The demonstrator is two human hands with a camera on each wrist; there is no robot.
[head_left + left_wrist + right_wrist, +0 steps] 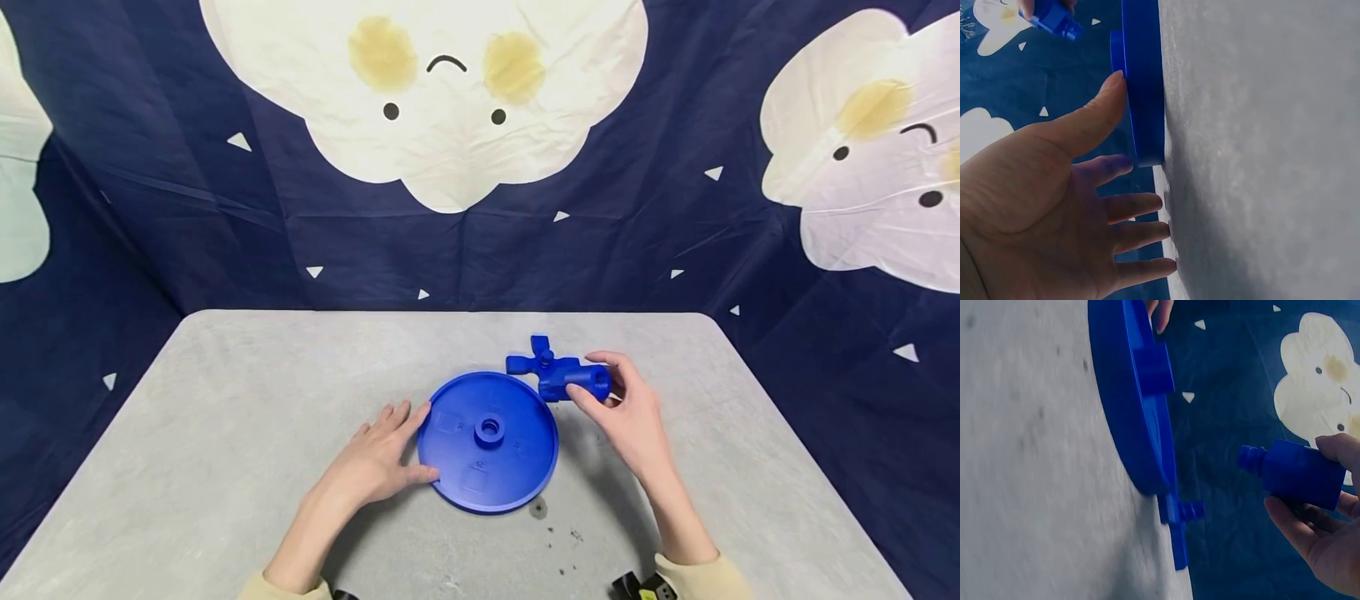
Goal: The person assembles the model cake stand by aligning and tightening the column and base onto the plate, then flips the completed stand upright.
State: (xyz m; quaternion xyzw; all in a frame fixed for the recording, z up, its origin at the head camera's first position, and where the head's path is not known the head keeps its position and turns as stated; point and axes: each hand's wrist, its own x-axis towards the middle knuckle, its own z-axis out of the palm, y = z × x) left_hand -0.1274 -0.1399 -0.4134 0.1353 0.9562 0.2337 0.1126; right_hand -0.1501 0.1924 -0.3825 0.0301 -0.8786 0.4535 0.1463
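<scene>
A round blue disc [457,450] with a raised rim and a short hollow hub [490,430] lies on the table. My left hand [375,458] is at its left side, fingers outstretched, with the thumb at the rim. Off the disc's far right side, my right hand [633,408] holds a blue block [1304,472] with a threaded neck, pinched between thumb and fingers and raised above the table. Beyond the disc lies a flat blue piece [519,364] with blade-like arms and a threaded peg [1192,510], partly hidden behind the held block in the head view.
The grey table [247,433] has dark specks near the disc's front right. A dark blue cloth [240,225] with clouds and small triangles hangs behind the table and at its sides.
</scene>
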